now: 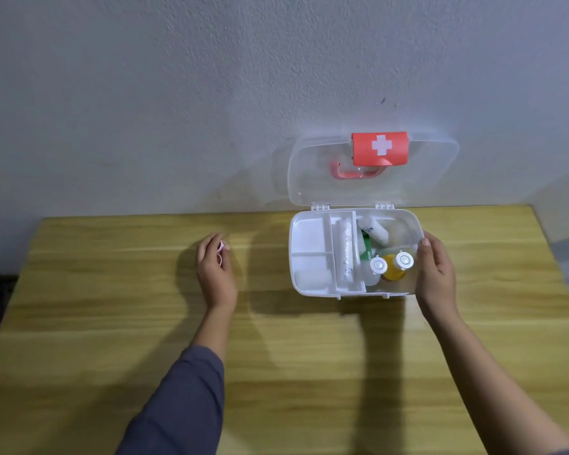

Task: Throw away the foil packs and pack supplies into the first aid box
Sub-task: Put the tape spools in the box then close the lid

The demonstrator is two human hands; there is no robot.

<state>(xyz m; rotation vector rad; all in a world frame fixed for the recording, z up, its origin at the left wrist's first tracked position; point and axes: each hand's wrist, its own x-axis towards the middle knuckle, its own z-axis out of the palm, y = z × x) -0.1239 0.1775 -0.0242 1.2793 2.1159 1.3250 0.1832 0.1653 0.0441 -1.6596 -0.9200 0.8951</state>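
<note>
Here the left hand (pixel 215 270) reaches forward over the light wooden surface (pixel 112 290), back upward and fingers curled shut around a small pinkish object (pixel 222 246) pinched at the fingertips; what the object is cannot be told. The right hand (pixel 436 269) is spread open against the right end of the white plastic first aid box (pixel 312 254), thumb on the rim and palm flat along the wall. The box stands at the far edge of the surface, near the grey wall (pixel 178 93), with its clear lid (pixel 309 178) raised upright; the lid carries one red latch with a white cross (pixel 380 148) and one red handle (pixel 355 173). Inside, a divided white tray (pixel 309 238) fills the left half, and the right half holds two white-capped bottles (pixel 391 263), one of them orange, and two white gauze rolls (pixel 373 228). One grey-blue sleeve (pixel 181 399) covers the left forearm.
</note>
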